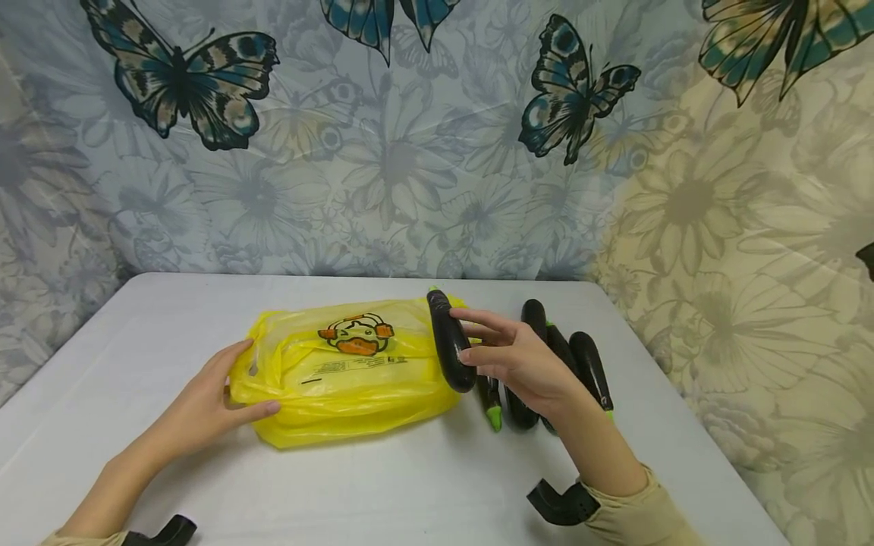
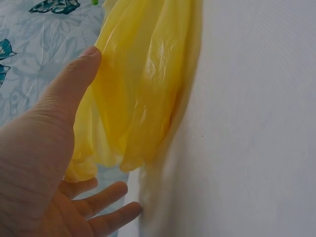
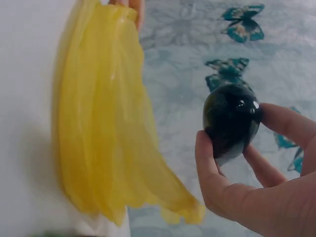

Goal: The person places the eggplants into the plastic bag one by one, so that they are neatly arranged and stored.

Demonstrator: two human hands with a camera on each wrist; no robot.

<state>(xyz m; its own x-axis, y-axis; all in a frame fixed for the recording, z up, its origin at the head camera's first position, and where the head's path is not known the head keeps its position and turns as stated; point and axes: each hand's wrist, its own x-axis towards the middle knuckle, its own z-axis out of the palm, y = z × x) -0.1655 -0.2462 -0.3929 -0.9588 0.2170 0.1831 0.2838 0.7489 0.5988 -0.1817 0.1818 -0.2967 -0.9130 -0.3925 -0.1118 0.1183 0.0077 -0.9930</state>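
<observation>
My right hand (image 1: 529,368) pinches a dark, glossy eggplant (image 1: 451,345) between thumb and fingers, over the right end of a yellow plastic bag (image 1: 369,406). In the right wrist view the same eggplant (image 3: 229,123) shows its rounded end, apart from the bag. The bag lies flat on its side, with a cartoon duck face printed on it; its contents cannot be made out. At the bag's left end rests my left hand (image 1: 212,398), thumb against the plastic and fingers spread loosely, as the left wrist view shows.
Several more eggplants (image 1: 590,368) lie grouped on the white table (image 1: 328,493) right of the bag, partly hidden behind my right hand. A butterfly-and-flower patterned cloth (image 1: 396,174) stands behind the table. Black wrist mounts (image 1: 563,504) sit at both sleeves.
</observation>
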